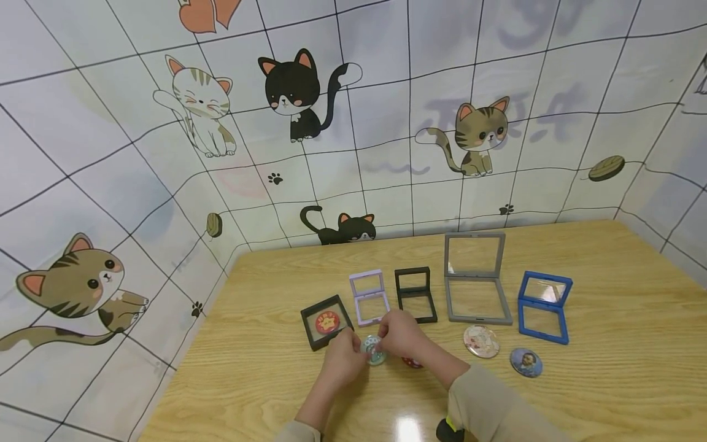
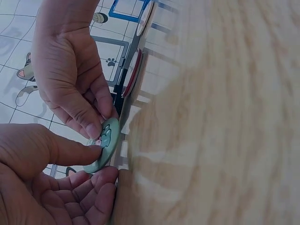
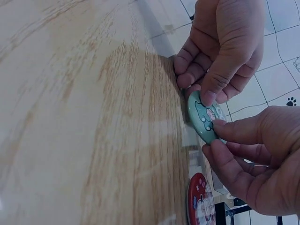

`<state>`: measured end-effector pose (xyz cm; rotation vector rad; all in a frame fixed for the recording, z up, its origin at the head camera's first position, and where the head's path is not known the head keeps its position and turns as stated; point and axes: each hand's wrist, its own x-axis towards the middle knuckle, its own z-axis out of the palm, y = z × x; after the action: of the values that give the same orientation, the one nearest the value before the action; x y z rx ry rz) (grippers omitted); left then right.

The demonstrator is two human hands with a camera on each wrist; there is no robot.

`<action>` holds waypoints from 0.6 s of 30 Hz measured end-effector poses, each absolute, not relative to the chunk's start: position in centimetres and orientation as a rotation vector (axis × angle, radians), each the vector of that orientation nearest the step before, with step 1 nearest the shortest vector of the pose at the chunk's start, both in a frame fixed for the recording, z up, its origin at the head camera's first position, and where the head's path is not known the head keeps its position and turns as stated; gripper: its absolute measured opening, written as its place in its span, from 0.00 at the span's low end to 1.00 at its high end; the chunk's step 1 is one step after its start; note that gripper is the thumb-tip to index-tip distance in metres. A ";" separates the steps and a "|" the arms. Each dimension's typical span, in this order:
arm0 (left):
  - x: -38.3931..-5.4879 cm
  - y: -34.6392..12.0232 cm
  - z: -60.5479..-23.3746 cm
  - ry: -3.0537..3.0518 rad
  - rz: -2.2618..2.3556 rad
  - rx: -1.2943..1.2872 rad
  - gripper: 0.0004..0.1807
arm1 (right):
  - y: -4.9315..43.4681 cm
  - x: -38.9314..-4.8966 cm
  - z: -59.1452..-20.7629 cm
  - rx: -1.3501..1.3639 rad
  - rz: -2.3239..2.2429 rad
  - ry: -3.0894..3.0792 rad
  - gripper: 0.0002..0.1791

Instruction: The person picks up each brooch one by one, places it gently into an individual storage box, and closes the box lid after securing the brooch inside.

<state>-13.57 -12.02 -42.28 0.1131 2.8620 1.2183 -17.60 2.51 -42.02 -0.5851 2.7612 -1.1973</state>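
A round mint-green button badge (image 1: 374, 351) with a cartoon print is held between both hands just over the wooden table. My left hand (image 1: 345, 358) pinches its left edge, thumb on the printed face and fingers underneath. On the opposite edge my right hand (image 1: 405, 334) pinches it the same way. In the right wrist view the green badge (image 3: 203, 117) stands tilted, with both thumbs on its face. A red badge (image 3: 200, 201) lies close by, partly covered by my right forearm in the head view.
Behind the hands stand open display frames: lilac (image 1: 371, 299), black (image 1: 416, 296), grey (image 1: 478, 299) and blue (image 1: 544, 307). At left, a black frame (image 1: 308, 330) holds a red-and-yellow badge (image 1: 327, 321). A pale badge (image 1: 481, 341) and a blue portrait badge (image 1: 526, 362) lie right.
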 end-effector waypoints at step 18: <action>-15.1 -11.9 -42.2 2.730 1.476 -0.121 0.10 | 2.4 -18.5 -41.7 -0.482 -1.268 2.848 0.07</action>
<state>-15.12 -11.91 -42.17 -0.1207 2.7304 1.4755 -18.46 2.38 -41.75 -0.4820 2.8482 -1.2680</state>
